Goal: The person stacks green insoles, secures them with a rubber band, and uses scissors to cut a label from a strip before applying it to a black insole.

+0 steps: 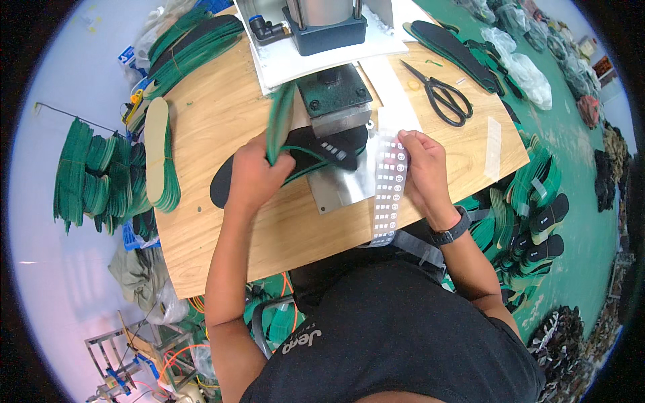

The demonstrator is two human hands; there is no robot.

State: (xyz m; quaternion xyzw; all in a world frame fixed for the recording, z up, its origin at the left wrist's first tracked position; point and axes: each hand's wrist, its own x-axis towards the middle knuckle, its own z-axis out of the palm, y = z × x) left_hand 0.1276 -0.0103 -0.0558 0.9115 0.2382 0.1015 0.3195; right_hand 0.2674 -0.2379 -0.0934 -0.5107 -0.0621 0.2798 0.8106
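My left hand (259, 171) is closed round a green-edged insole, whose raised end is smeared by motion. Beside it, a black insole (334, 152) with small white marks lies below the pressing block (336, 101) of a bench press, partly over its metal base plate (342, 191). Another black end (220, 185) shows to the left of my wrist; whether it belongs to a separate insole is hidden. My right hand (426, 168) pinches the upper end of a clear strip of white printed transfers (388, 195), which hangs past the table's near edge.
Black scissors (449, 101) lie on the wooden table (201, 235), right of the press. Insole stacks stand at the far left (195, 50), left edge (161, 154) and far right (457, 54). A clear tape piece (494, 148) sticks near the right edge. More insoles (531, 208) pile beyond it.
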